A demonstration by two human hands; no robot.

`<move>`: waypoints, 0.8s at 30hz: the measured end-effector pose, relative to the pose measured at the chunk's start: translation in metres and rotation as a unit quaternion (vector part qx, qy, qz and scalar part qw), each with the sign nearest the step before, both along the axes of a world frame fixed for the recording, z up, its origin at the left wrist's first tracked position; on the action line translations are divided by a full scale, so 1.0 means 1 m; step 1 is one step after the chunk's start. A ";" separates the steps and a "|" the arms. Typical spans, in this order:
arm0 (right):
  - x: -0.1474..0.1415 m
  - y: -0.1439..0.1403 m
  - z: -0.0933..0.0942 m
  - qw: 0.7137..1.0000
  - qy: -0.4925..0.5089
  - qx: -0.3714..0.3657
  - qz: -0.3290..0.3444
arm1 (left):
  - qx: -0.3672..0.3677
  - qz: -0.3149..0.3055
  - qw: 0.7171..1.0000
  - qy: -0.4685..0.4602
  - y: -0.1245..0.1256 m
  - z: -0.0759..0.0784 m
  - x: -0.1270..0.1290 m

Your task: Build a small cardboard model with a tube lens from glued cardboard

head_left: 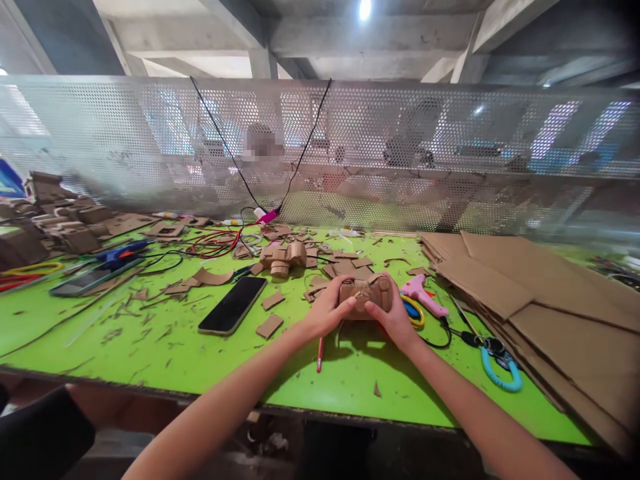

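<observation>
**Both hands locked on a small cardboard build, mid-frame**

Right at the centre of the frame, a small cardboard model [364, 293] sits gripped from both sides. The left hand [327, 312] wraps its left end, thumb laid across the near face; the right hand [395, 319] closes on the right end, thumb pressing in toward the middle. Two thumbs on the front, fingers curled behind: that reads like a squeeze to keep the pieces pressed together, held just above the green table [150, 360] so the underside stays free.

Look how the tools are arranged around it. A pink glue gun [423, 293] lies just right of the right hand, nozzle end near, within easy reach. A red pencil [319, 355] rests on the table below the left wrist. A black phone [234, 304] lies face-up left of centre, set apart from the work. A blue coiled cord [500, 375] curls at lower right, beside the stack of cardboard sheets [540, 293] that fills the right side of the frame, raw stock kept flat and close.

Upper centre, another cardboard model [283, 259] stands among offcuts. Far left, a blue glue gun [120, 253] lies by red and yellow wires. A perforated metal screen [450, 147] walls off the back.
</observation>
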State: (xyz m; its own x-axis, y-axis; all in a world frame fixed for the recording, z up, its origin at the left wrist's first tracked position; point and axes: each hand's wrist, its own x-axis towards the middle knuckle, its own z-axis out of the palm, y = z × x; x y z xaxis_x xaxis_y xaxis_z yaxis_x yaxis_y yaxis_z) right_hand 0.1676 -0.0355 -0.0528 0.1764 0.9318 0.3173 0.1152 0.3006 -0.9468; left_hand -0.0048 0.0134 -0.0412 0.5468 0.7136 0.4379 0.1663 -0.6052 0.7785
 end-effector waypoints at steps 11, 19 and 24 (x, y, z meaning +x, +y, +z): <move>0.010 0.010 -0.006 0.999 -0.026 -0.026 -0.008 | -0.013 0.006 1.000 0.016 0.005 -0.011 0.000; 0.011 0.007 -0.004 0.998 -0.063 -0.003 0.001 | -0.016 -0.009 1.000 -0.002 0.007 -0.010 -0.001; 0.021 0.016 -0.005 0.994 -0.085 0.062 -0.029 | -0.017 0.033 0.998 -0.052 0.029 -0.008 -0.011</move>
